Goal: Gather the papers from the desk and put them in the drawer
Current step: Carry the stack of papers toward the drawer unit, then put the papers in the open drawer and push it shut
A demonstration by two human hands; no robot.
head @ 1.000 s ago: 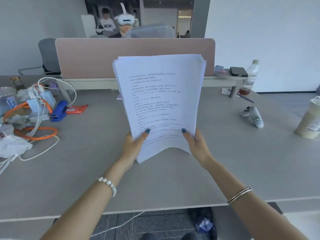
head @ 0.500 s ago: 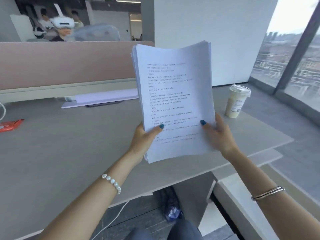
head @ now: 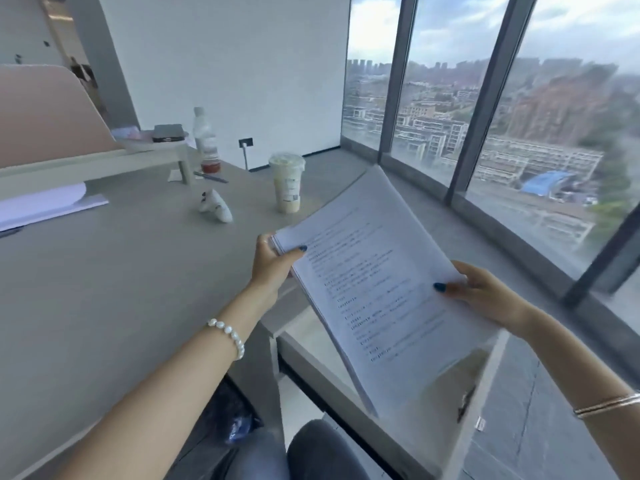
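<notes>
I see both hands gripping the papers (head: 374, 289): left hand (head: 273, 263) pinches the far-left corner, right hand (head: 485, 292) the right edge. The stack tilts over the open drawer (head: 485, 382), right of the desk (head: 104, 289).

place: high-rise office | cues: long desk (head: 104, 289); pink divider panel (head: 45, 112); floor-to-ceiling windows (head: 450, 109) over city

The papers (head: 374, 292) are white matt paper with printed text. The desk (head: 104, 289) looks smooth and matt grey. The cup (head: 286, 183) is clear glossy plastic
</notes>
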